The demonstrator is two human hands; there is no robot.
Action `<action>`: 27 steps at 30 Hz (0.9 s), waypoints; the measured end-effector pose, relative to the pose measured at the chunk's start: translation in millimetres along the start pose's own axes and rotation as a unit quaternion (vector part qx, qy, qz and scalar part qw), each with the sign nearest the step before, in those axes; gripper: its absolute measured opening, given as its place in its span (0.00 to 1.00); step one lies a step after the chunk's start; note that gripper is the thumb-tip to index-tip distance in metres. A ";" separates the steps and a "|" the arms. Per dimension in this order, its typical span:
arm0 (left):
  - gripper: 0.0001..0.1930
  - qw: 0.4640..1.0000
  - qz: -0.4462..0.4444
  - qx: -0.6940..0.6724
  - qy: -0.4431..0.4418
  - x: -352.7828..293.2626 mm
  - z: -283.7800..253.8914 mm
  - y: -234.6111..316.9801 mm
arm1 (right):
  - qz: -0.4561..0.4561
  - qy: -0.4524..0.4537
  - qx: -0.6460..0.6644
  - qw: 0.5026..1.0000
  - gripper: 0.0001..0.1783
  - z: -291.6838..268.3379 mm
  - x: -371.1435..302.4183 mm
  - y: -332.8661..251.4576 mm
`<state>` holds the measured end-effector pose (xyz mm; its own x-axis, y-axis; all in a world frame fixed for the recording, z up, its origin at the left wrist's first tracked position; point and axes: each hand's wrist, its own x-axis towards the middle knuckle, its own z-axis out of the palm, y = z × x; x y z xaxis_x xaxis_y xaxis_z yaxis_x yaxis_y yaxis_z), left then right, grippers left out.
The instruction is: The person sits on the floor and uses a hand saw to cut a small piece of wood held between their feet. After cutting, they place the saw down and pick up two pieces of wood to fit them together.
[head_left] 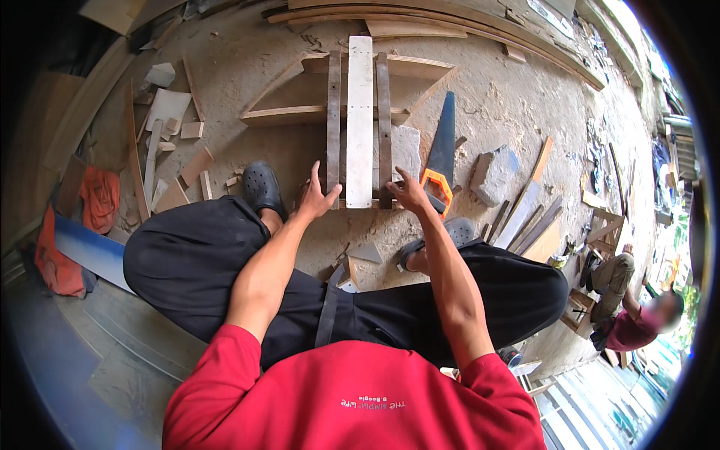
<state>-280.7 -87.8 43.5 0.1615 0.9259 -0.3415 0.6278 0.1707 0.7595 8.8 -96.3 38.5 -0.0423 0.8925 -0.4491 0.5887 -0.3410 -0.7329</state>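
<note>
In front of me stands a low wooden frame, its crosswise boards (289, 115) spanned by three lengthwise slats. The middle one is a white board (360, 124); a darker left slat (334, 112) and right slat (384, 112) flank it with gaps between. My left hand (316, 199) is open beside the left slat's near end, index finger and thumb spread, the thumb at the slat's edge. My right hand (409, 192) is open at the right slat's near end, its fingertips close to or touching it. A handsaw (441, 146) with an orange handle lies just right of my right hand.
A grey stone block (495, 175) and leaning wood strips (534, 225) lie to the right. Wood offcuts (191, 130) and an orange cloth (99, 199) are at left. Long planks (450, 24) run along the back. Another person (634, 330) sits at far right.
</note>
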 end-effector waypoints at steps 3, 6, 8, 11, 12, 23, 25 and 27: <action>0.55 0.991 0.002 0.121 -0.055 -20.1 -9.8 11.7 | 0.011 -0.004 -0.038 0.999 0.41 -4.6 -3.0 -19.5; 0.61 0.978 0.044 0.197 -0.042 -35.6 -4.1 20.6 | 0.021 0.045 -0.120 0.992 0.45 5.1 -4.6 -33.3; 0.64 0.974 0.045 0.218 -0.050 -38.8 -1.7 23.4 | 0.058 0.004 -0.144 0.988 0.43 14.6 -4.9 -34.1; 0.63 0.976 0.017 0.207 -0.065 -36.7 -3.8 27.2 | 0.059 -0.005 -0.159 0.986 0.37 25.5 -7.8 -30.7; 0.63 0.979 0.007 0.189 -0.073 -35.1 -3.1 27.8 | 0.040 0.016 -0.159 0.986 0.36 31.6 -7.8 -22.6; 0.58 0.982 0.007 0.174 -0.077 -30.1 3.2 22.3 | -0.061 0.086 -0.133 0.986 0.28 47.6 -11.1 -4.4; 0.58 0.981 0.014 0.185 -0.050 -29.4 6.5 12.3 | -0.062 0.085 -0.134 0.985 0.28 51.8 -8.4 -6.4; 0.58 0.981 0.011 0.186 -0.047 -28.4 7.7 10.9 | -0.052 0.083 -0.134 0.986 0.28 53.1 -8.0 -5.2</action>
<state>-272.6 -114.8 57.2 0.2369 0.8896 -0.3904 0.8550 -0.0001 0.5186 -36.8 -117.3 18.8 0.0071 0.9621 -0.2727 0.7810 -0.1756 -0.5993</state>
